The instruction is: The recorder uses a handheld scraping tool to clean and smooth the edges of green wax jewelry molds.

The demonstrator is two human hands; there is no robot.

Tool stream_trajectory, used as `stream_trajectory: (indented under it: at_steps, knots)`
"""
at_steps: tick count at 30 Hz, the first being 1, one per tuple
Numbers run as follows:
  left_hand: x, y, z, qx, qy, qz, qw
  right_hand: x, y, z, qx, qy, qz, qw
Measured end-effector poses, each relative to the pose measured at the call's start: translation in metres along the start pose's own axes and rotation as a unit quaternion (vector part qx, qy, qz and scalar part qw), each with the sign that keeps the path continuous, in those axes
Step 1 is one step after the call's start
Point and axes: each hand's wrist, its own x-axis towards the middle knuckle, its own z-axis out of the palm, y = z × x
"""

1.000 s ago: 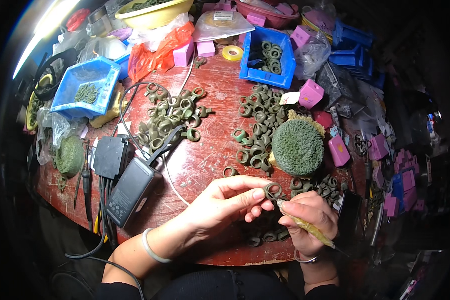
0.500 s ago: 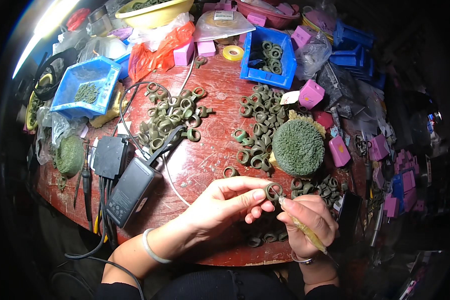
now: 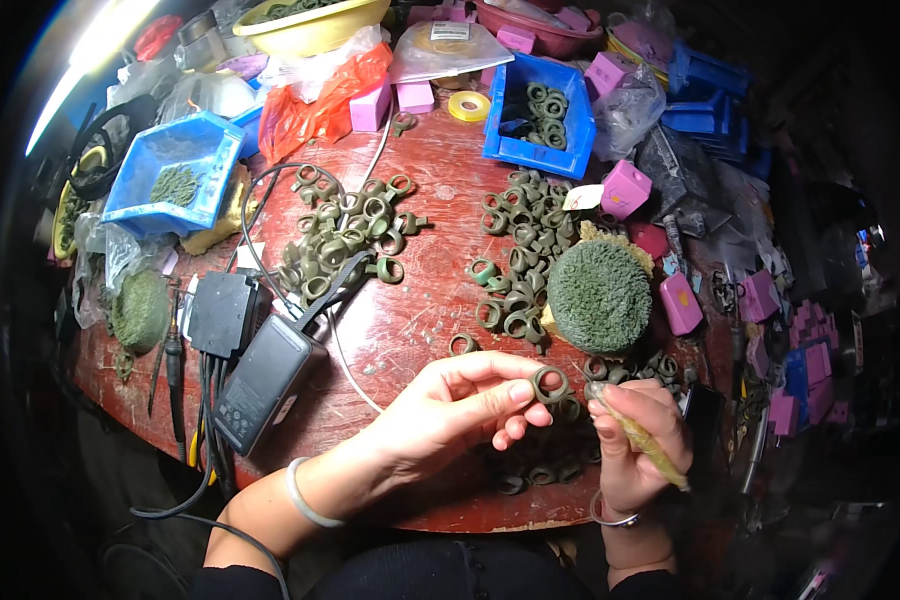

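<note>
Between my left hand's thumb and fingertips a dark green wax ring is pinched, its round opening facing me. My right hand grips a pen-like tool with a yellowish wrapped handle. The tool's thin tip lies just right of the ring, apart from it. Beyond my hands stands a round green textured pad on a yellow sponge. Loose green rings are heaped beside that pad, and more lie behind my right hand.
Another heap of rings lies at left, beside a black power adapter with cables. A blue bin of rings stands at the back; a second blue bin is at far left. Pink blocks line the right side.
My right hand has drawn the tool rightward, its tip moving off the ring. The left hand keeps the ring in nearly the same place.
</note>
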Motion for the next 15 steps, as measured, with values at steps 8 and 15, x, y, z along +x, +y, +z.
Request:
stream_trajectory:
  at_steps: [8, 15]
  knots:
    - [0.0012, -0.0016, 0.0015, 0.028, -0.002, 0.038, 0.999, 0.0030, 0.0042, -0.0021, 0.063, -0.026, 0.047, 0.997]
    - [0.0013, -0.0014, 0.0001, 0.038, 0.002, 0.011, 0.999, 0.0032, 0.0053, -0.0034, 0.074, -0.062, 0.052, 0.994]
